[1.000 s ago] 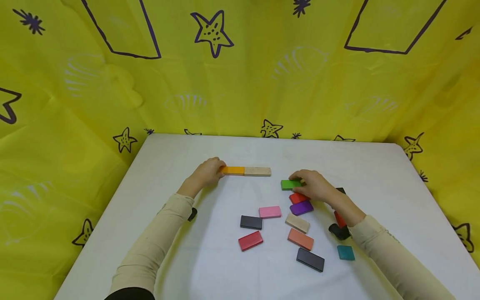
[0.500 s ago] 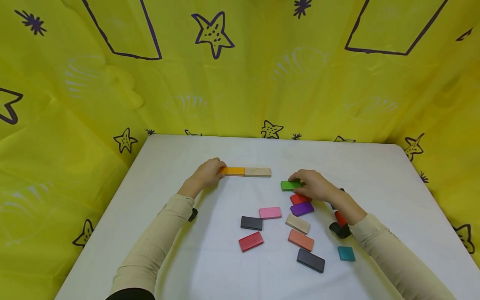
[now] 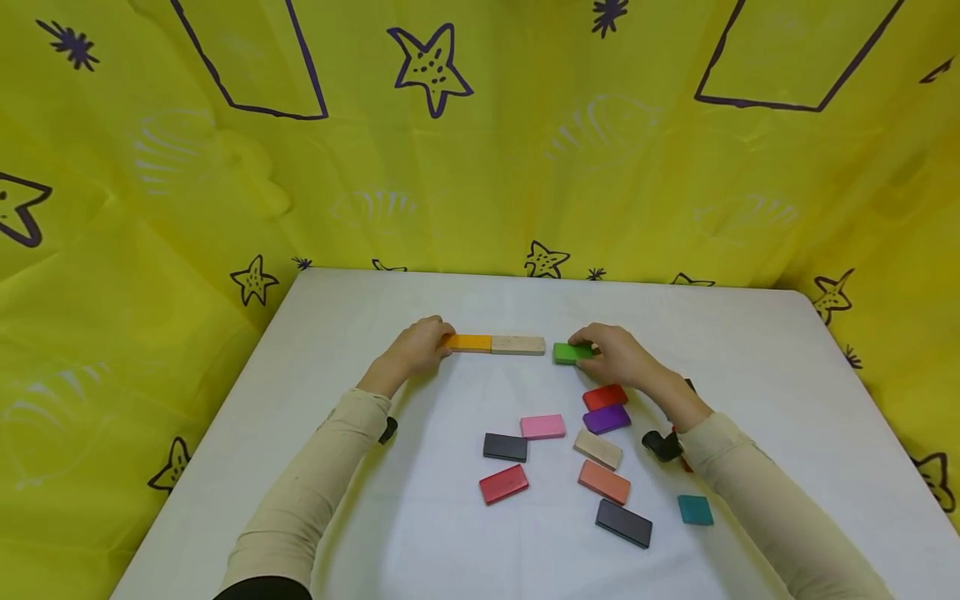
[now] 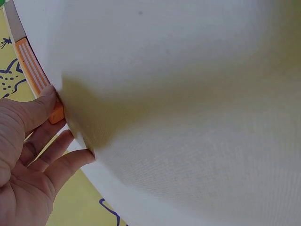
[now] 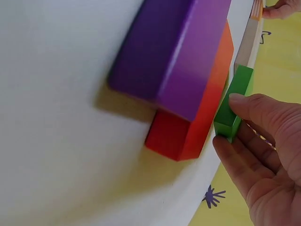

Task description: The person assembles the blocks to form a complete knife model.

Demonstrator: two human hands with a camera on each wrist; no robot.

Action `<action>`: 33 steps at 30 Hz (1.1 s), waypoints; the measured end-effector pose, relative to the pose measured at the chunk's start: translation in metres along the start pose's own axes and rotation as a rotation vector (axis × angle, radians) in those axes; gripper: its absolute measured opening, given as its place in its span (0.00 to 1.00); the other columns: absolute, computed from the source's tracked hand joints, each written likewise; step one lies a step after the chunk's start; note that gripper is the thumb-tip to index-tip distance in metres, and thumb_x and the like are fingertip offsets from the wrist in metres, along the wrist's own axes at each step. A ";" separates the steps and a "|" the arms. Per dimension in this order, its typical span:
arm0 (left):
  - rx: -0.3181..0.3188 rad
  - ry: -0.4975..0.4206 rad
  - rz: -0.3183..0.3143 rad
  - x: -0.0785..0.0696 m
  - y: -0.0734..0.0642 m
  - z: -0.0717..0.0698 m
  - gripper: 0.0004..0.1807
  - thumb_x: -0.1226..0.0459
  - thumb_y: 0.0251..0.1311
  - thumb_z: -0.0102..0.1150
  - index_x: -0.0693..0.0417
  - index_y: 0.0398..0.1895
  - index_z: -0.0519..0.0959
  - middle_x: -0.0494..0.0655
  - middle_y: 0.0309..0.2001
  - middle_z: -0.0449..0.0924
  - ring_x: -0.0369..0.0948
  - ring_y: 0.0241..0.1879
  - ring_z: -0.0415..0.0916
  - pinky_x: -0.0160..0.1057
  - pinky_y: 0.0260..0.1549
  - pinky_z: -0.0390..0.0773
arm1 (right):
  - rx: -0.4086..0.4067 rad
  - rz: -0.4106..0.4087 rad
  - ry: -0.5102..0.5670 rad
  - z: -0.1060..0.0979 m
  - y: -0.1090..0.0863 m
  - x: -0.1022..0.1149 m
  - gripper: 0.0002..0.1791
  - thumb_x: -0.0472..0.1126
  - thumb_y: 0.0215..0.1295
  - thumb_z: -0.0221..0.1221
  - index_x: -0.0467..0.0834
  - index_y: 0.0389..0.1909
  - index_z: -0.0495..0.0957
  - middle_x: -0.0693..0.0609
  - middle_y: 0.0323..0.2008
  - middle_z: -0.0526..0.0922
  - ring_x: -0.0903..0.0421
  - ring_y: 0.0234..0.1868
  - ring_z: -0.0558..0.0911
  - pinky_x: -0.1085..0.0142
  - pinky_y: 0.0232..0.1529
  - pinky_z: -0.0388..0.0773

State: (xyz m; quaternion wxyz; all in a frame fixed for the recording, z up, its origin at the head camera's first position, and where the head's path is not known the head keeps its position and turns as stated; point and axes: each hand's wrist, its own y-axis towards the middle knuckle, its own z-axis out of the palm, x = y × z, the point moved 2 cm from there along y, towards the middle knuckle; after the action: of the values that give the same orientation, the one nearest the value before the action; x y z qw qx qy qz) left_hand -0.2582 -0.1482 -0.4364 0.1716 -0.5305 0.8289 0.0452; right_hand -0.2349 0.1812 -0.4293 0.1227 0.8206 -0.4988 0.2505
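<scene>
An orange block point(image 3: 471, 343) and a natural wood block point(image 3: 517, 345) lie end to end in a row near the back of the white table. At the row's left end my left hand point(image 3: 414, 348) pinches the orange block; the left wrist view shows the thumb point(image 4: 46, 96) on its striped face. My right hand point(image 3: 621, 357) pinches a green block point(image 3: 570, 353) between thumb and fingers, a small gap right of the wood block in the head view. Just in front of that hand lie a red block point(image 3: 604, 397) and a purple block point(image 3: 607, 419), touching each other.
Nearer the front lie a pink block point(image 3: 543, 427), two dark grey blocks point(image 3: 505, 447), a crimson block point(image 3: 504, 484), another wood block point(image 3: 597, 449), a salmon block point(image 3: 604, 482) and a teal block point(image 3: 695, 510). My right forearm partly hides more blocks. Yellow patterned cloth point(image 3: 480, 167) surrounds the table.
My right hand has moved the green block back and slightly left, away from the red block and toward the row's end. The left hand has stayed on the orange block.
</scene>
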 end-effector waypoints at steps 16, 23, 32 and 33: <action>0.000 -0.009 -0.011 -0.001 0.000 0.001 0.15 0.67 0.68 0.64 0.65 0.56 0.81 0.56 0.46 0.80 0.50 0.45 0.77 0.49 0.52 0.79 | 0.006 -0.009 -0.019 0.003 0.022 -0.003 0.18 0.31 0.66 0.64 0.31 0.56 0.81 0.36 0.52 0.84 0.41 0.52 0.80 0.44 0.59 0.76; -0.001 -0.001 -0.006 0.000 0.000 0.001 0.15 0.67 0.68 0.64 0.65 0.55 0.82 0.56 0.46 0.80 0.50 0.45 0.77 0.48 0.52 0.79 | 0.006 -0.020 -0.020 0.004 0.025 -0.002 0.18 0.30 0.66 0.64 0.30 0.55 0.81 0.36 0.51 0.83 0.42 0.50 0.79 0.45 0.58 0.77; 0.000 0.005 -0.007 -0.001 0.000 0.001 0.15 0.67 0.69 0.64 0.64 0.56 0.81 0.56 0.46 0.80 0.50 0.45 0.77 0.49 0.52 0.79 | 0.007 -0.011 -0.018 0.005 0.024 0.002 0.18 0.31 0.66 0.64 0.30 0.56 0.81 0.36 0.51 0.83 0.42 0.50 0.80 0.45 0.59 0.77; 0.002 0.005 -0.008 -0.001 0.000 0.001 0.15 0.67 0.69 0.64 0.65 0.56 0.81 0.56 0.46 0.80 0.50 0.45 0.77 0.49 0.52 0.79 | 0.007 -0.009 -0.018 0.005 0.024 0.002 0.18 0.31 0.66 0.64 0.30 0.56 0.80 0.36 0.51 0.83 0.42 0.50 0.80 0.45 0.59 0.77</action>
State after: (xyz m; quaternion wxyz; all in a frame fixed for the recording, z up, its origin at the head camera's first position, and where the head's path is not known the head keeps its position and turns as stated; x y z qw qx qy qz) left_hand -0.2575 -0.1472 -0.4367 0.1702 -0.5340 0.8271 0.0424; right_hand -0.2536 0.1657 -0.4339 0.1165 0.8254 -0.4953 0.2445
